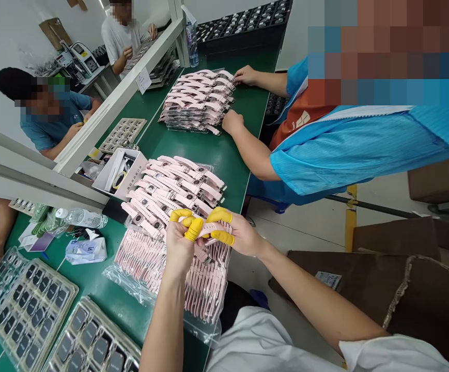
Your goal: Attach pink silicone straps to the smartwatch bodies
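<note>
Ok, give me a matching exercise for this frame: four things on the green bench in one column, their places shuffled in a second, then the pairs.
Things
1. pink rubber watch strap
2. clear plastic trays of dark watch bodies
3. open white cardboard box
4. far batch of pink strapped watches

Places
A. under a co-worker's hands, far along the green table
B. pinched between the left hand and right hand, both wearing yellow finger cots
C. near left corner of the table
D. beside the white frame rail, left of the near rows of pink watches

Pairs: 1-B, 2-C, 3-D, 4-A
</note>
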